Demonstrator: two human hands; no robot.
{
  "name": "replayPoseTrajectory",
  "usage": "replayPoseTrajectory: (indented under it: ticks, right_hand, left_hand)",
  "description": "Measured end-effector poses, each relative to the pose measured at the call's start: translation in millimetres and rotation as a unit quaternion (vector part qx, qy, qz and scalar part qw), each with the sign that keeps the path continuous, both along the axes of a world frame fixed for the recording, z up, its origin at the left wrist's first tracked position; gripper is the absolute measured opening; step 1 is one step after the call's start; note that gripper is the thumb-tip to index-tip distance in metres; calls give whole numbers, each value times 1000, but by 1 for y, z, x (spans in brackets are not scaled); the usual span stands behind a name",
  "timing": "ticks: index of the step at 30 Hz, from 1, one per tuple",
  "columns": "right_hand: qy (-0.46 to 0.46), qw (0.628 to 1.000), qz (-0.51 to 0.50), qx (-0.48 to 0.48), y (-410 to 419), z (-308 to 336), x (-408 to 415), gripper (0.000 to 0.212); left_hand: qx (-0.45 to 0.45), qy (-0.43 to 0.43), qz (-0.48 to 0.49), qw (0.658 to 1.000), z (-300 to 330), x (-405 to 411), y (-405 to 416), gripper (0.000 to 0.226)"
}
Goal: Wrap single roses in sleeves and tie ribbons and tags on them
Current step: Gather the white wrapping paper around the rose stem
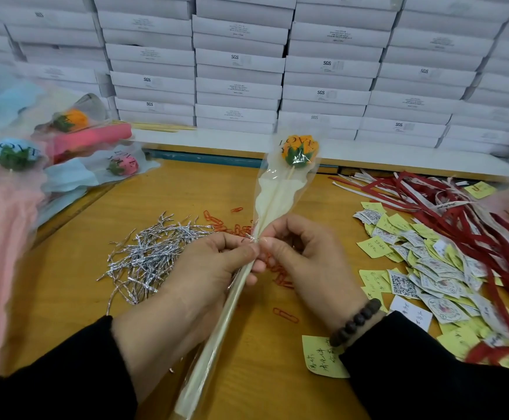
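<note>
Sleeve's (pixel 217 344) lower end cut off; tag (pixel 447 310) print illegible.

twist ties (pixel 153 256) left, tags (pixel 423 268) right

- Your sleeve (pixel 280 189) is clear, glossy plastic film with a matt cream lining.
- The rose (pixel 299 151) you hold looks soft and fuzzy, on a bare wooden stick (pixel 291 172).
- The twist ties (pixel 147 256) beside you are crinkled silver foil, shiny.
- Your table (pixel 89 237) is smooth, yellowish wood.
- The notes (pixel 323 356) are matt yellow paper; the ribbons (pixel 474 231) are matt red.
- The boxes (pixel 238 86) are plain white card.
- Your bracelet (pixel 356 321) has dark, dull beads.
</note>
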State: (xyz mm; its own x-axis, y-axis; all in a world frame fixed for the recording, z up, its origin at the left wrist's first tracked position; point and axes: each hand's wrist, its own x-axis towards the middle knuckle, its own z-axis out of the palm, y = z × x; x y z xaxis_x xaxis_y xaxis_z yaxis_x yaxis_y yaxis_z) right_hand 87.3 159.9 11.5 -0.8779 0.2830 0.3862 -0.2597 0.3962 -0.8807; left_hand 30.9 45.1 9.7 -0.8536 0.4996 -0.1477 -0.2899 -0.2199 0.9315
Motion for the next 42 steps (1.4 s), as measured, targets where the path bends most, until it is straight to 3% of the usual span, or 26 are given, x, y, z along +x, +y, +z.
replayPoseTrajectory:
  ticks: [9, 15, 25, 37, 42]
  right_hand:
    - [-28, 999, -27, 37, 4, -3, 0, 19]
    - [-37, 998, -38, 23, 3, 0, 1, 17]
    - [-46, 997, -33, -47, 6, 3, 1, 13]
    - [-68, 995, -22, -65, 6, 2, 1, 4]
    - [-105, 981, 24, -164, 9, -2, 0, 23]
  left_hand:
    - [25, 10, 4, 1000, 1, 0, -1, 5]
    - [31, 76, 31, 996, 2, 1, -3, 32]
    - [-3, 131, 24, 991, 0, 2, -2, 16]
    - [16, 92, 38, 995, 3, 5, 1, 9]
    - [12, 93, 34, 995, 4, 6, 0, 9]
